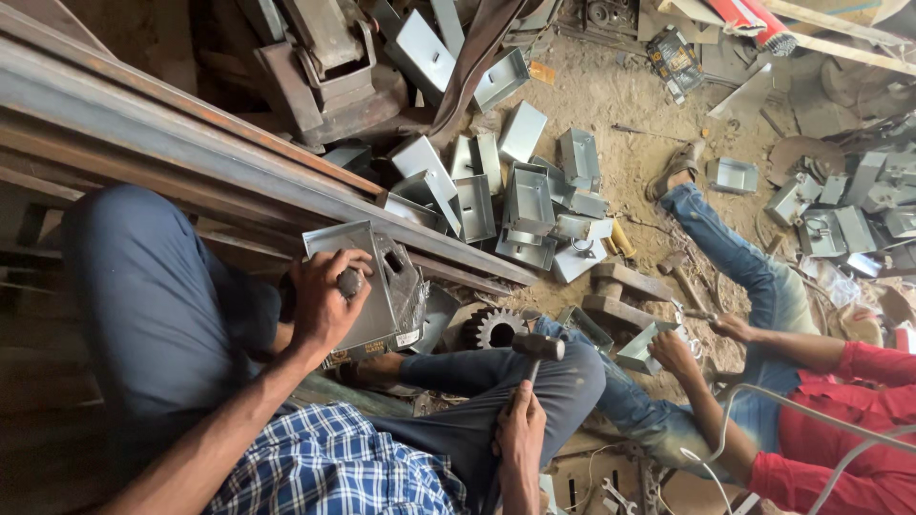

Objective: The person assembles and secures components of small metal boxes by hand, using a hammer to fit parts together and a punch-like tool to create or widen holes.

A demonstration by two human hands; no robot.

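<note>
Against the long steel rail (239, 162), just below its lower edge, a grey sheet-metal box (358, 281) rests tilted on the person's knee. The left hand (324, 300) is closed over a small dark punch-like tool (351, 282), pressing it onto the box face. To strike well, the tool should, I judge, stand square to the sheet and the box sit firm before any blow. Below the rail and further right, the right hand (520, 434) is wrapped shut around the handle of a hammer (536, 348), head raised near a toothed gear (493, 329). Beyond, a co-worker's hands (677, 353) hold another box.
</note>
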